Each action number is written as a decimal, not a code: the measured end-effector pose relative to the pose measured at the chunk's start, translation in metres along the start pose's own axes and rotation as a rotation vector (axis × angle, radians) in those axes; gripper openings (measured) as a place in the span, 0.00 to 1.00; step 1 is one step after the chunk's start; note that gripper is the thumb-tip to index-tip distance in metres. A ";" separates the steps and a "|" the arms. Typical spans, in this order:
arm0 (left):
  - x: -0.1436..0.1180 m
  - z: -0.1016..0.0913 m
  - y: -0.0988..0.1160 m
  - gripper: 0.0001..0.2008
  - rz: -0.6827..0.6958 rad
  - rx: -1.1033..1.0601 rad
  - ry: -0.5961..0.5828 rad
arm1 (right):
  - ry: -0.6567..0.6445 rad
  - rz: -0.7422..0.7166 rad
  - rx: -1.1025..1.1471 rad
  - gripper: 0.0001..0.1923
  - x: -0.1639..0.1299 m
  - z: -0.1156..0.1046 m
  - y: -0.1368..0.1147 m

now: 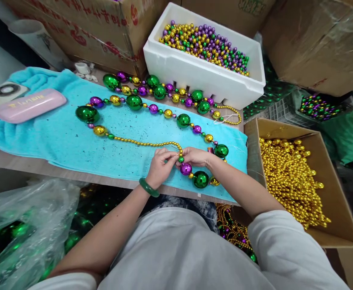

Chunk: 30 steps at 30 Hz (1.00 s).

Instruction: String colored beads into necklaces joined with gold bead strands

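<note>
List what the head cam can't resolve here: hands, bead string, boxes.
- Head view: fingertips of left hand and right hand meet at the bead string; the fingers hide the grip and any thread.
- Right forearm covers part of the string near the green ball.
- Cardboard box of gold beads: its near corner is behind the right sleeve.
- Pink case: lettering too small to read.

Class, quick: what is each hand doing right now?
Left hand: closed, fingertips pinching the bead strand where its small gold beads end.
Right hand: closed, pinching the same strand from the other side, just above a purple bead.
</note>
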<state>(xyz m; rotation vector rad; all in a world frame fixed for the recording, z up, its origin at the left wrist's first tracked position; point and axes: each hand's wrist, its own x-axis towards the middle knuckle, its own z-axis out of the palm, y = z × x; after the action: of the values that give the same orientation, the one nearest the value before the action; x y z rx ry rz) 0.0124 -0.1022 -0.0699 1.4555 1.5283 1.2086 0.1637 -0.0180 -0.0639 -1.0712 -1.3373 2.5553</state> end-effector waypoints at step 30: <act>-0.004 0.011 -0.001 0.13 0.224 0.720 -0.234 | 0.214 -0.152 0.067 0.14 -0.010 0.008 -0.019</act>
<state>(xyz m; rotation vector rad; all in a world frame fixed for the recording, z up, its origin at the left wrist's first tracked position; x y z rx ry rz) 0.0231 -0.1038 -0.0752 2.1881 1.7525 0.5703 0.1618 -0.0154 -0.0411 -1.1455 -1.2204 2.2873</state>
